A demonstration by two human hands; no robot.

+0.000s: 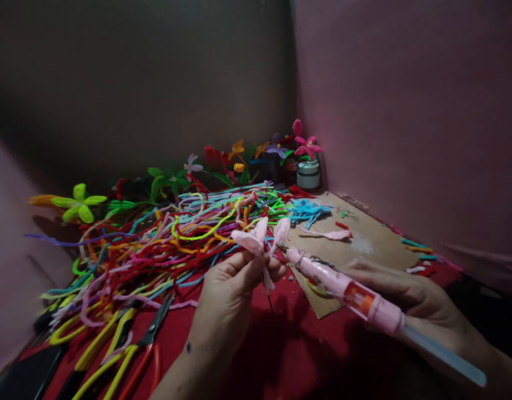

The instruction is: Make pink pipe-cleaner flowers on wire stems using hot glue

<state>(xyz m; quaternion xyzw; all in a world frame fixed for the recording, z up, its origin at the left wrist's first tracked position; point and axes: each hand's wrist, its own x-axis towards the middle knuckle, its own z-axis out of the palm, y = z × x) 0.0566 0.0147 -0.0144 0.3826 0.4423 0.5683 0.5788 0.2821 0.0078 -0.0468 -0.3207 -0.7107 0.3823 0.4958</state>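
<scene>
Between the thumb and fingers of my left hand [239,283] is a pale pink pipe-cleaner flower [251,240], its petals pointing up and a thin stem hanging below. My right hand [410,300] is wrapped round a pink glue gun [322,272]; a clear glue stick [443,353] sticks out of its back end. The gun's metal nozzle reaches the base of the right-hand petal [281,232]. I cannot tell whether it touches the petal or stops just short. Part of the right hand's grip is hidden behind the gun.
A tangled heap of coloured pipe cleaners [156,250] spreads across the left. Scissors [154,328] and yellow-handled pliers [110,339] lie at front left. Finished flowers [79,204] line the back, beside a small pot [308,175]. A brown board [376,239] carries a loose pink petal [326,234].
</scene>
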